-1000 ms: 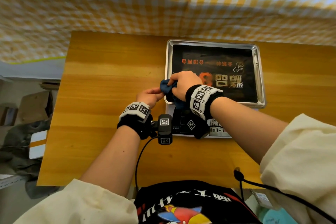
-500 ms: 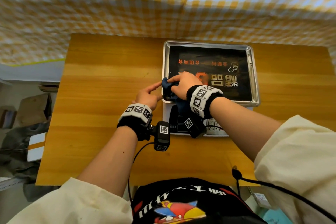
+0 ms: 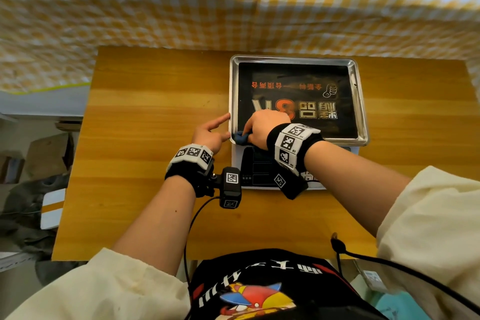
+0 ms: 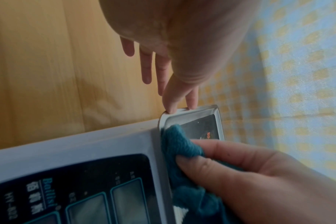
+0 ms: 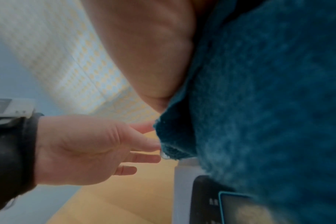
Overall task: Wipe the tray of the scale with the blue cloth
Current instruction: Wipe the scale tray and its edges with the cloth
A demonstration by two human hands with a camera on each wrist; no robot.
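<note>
A steel scale tray (image 3: 361, 101) with a black printed sheet in it sits on a white scale (image 3: 237, 161) on the wooden table. My right hand (image 3: 262, 128) grips a bunched blue cloth (image 3: 240, 138) at the tray's near left corner; the cloth (image 4: 179, 145) (image 5: 259, 106) hangs down over the scale's display panel (image 4: 77, 189). My left hand (image 3: 210, 135) is beside the tray with straight fingers, its thumb and forefinger (image 4: 170, 103) touching the tray's left rim (image 4: 182, 111).
The wooden table (image 3: 145, 117) stretches bare to the left of the scale. A yellow checked cloth (image 3: 233, 2) hangs behind the table. Boxes and clutter (image 3: 33, 163) lie on the floor past the left edge. A black cable (image 3: 389, 262) runs at the near right.
My left hand let go of the cloth and went to the tray's left rim with its fingers stretched out. My right hand shifted with the cloth to the tray's near left corner.
</note>
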